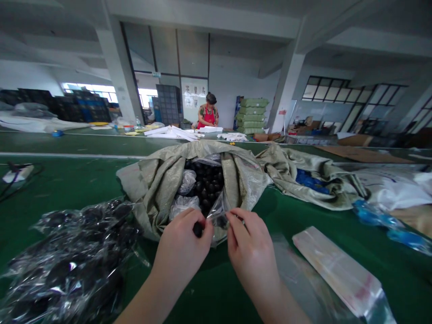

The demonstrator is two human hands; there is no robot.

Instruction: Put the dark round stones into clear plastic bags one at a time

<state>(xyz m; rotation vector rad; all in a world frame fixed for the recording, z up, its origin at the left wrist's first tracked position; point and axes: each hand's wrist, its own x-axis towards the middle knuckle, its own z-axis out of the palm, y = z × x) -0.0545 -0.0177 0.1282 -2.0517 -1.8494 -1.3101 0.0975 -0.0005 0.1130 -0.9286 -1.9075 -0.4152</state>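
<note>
My left hand (184,240) is closed, with a small black round piece (197,229) tucked in its curled fingers. Its thumb and fingertip also seem to touch the edge of a clear plastic bag (218,208). Opposite it, my right hand (253,243) pinches the same bag between thumb and fingers. Both hands are over the near rim of an open woven sack (157,184), whose mouth shows many black round pieces (208,182) and crumpled clear plastic. On the left lies a heap of bagged black pieces (77,270). Flat clear bags (340,270) lie stacked at right.
A second woven sack (286,180) with blue contents (312,181) lies at the right, near blue bagged pieces (381,218). Behind, a person in a red apron (207,118) works at a table with white sheets (172,132). A white device with a cord (18,173) sits far left.
</note>
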